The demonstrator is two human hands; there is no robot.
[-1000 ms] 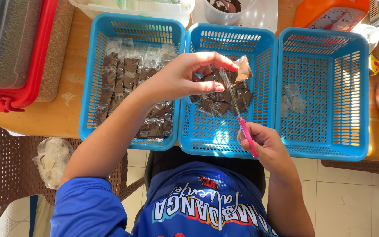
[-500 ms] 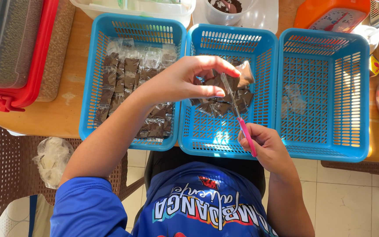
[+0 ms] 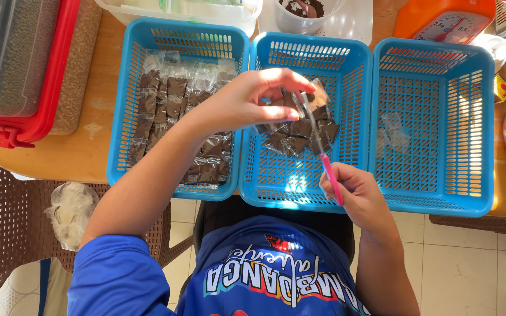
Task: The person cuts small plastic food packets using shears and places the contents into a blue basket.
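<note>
Over the middle basket (image 3: 276, 181), the left hand (image 3: 247, 102) is pinching a light, limp packet (image 3: 317, 93) by its edge while the right hand (image 3: 355, 196) is gripping pink-handled scissors (image 3: 326, 161).

A small clear plastic packet with dark brown filling (image 3: 314, 96) was held up above the middle blue plastic basket (image 3: 306, 187), pinched at its left edge, its film catching the light. A slim pair of scissors with pink handles and thin metal blades (image 3: 322, 149) ran upward from the basket's near rim, the blades meeting the packet. Under them, a loose heap of similar dark-filled packets (image 3: 297, 137) lay in the far half of that basket, overlapping and pointing different ways, while its near half showed bare mesh.
</note>
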